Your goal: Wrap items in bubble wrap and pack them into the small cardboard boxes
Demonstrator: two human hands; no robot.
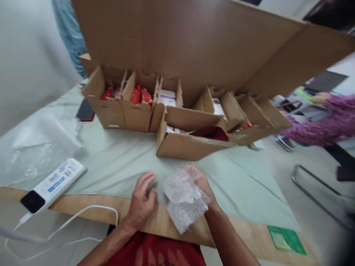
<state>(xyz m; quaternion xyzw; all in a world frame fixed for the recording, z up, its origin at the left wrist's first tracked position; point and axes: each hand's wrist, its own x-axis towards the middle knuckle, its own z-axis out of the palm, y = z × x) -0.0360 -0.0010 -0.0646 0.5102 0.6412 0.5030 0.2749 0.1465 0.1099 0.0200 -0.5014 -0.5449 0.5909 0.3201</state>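
Observation:
My right hand (203, 184) is closed around a crumpled piece of clear bubble wrap (184, 199), held just above the table's front edge. My left hand (141, 201) rests beside it on the pale green table cover (116, 162), fingers curled over a small dark object (151, 188) that I cannot make out. Right behind both hands stands an open cardboard box (191, 142) with white packets and something dark red inside.
A row of small open cardboard boxes (122, 107) with red and white packets stands further back under a large cardboard sheet (194, 40). A white power strip (52, 184) with its cable lies left. Clear plastic (39, 144) lies far left. Another person's purple sleeve (321, 127) reaches in at right.

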